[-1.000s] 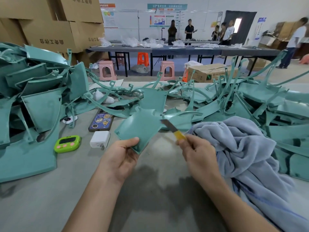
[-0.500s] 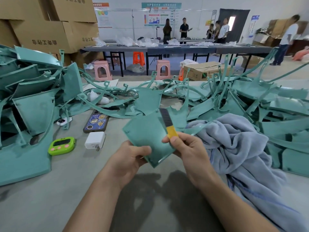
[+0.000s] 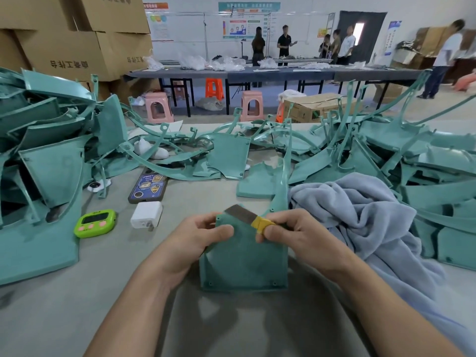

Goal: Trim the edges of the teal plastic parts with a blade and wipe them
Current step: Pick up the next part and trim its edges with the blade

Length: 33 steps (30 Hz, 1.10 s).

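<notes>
Two hands at work on one teal panel (image 3: 244, 258), close to the body, lower edge at or just above the surface (image 3: 64, 305); cannot tell which. Gripped at its upper left corner by the left hand (image 3: 203, 235), fingers curled round the rim, thumb on the near face. Pinched in the right hand (image 3: 296, 234), by a yellow-wrapped grip: the blade (image 3: 240, 214).

Blade laid along the panel's top edge, long axis running from the right hand up and leftward, tip just short of the left fingers. Probably the trimming of that top edge. Next stroke hanging on this line: edge stretched between both hands, left fingers straight ahead of the tip, so best stopped short of them or drawn back rightward.

Grey-blue cloth (image 3: 360, 215) just beside the right hand, handy for wiping. More teal parts (image 3: 51, 163) heaped on both sides.

Large printed characters on the cardboard boxes (image 3: 72, 52), not legible with confidence. Cartoon stickers on the phone (image 3: 148, 188); timer (image 3: 94, 223) display and far-wall posters (image 3: 248, 21) too small to read.
</notes>
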### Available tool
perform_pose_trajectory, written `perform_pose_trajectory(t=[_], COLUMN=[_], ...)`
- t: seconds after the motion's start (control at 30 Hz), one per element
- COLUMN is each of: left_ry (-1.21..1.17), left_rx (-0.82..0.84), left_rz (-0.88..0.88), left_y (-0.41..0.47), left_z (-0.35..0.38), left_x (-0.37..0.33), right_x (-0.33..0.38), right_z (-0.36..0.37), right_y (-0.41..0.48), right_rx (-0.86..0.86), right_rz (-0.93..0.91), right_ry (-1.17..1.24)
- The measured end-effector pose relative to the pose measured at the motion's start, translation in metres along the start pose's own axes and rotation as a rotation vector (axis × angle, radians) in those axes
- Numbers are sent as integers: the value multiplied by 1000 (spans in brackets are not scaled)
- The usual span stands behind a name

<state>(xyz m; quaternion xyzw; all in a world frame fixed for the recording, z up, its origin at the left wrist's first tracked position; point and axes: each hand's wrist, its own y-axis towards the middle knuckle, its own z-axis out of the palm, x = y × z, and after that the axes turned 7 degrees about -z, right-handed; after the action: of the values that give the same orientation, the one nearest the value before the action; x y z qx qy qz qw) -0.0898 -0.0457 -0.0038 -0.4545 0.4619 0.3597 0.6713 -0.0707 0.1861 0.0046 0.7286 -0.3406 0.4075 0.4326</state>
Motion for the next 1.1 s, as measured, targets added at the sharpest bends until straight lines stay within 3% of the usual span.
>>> perform_pose_trajectory(t=[0.07,0.17,0.23,0.43,0.7,0.77,0.9,0.93,0.97,1.03,1.1], left_ry=[-20,-107,-205,-497,-618,-604,-560,-543,-528,-515,-513], left_rx=[-96,-371,-460,-397,-401,-403,-427,-440,-447,-452,-441], left_rz=[-16,17,40,-21,28,47,37,33,32,33,33], left_y=[1,5,6,11,12,12,9,9,8,6,7], left_z=[7,8,3,11,11,9,3,3,3,5,7], left_x=[0,0,-1,-2,-9,-10,-12,-10,-10,-11,-14], right_x=[-6,-14,-13,-2,14,12,-2,-4,-4,3,3], right_z=[4,5,4,33,35,28,4,0,0,9,16], right_y=[2,2,-1,-9,-14,-13,-10,-11,-13,-17,-18], right_rx=[-182,-490,-559,-307,94,-9,-604,-630,-560,-255,-62], right_rz=[44,132,104,79,77,85,157,139,92,43,57], right_ry=[51,120,75,-162,-350,-394,-522,-484,-401,-308,-411])
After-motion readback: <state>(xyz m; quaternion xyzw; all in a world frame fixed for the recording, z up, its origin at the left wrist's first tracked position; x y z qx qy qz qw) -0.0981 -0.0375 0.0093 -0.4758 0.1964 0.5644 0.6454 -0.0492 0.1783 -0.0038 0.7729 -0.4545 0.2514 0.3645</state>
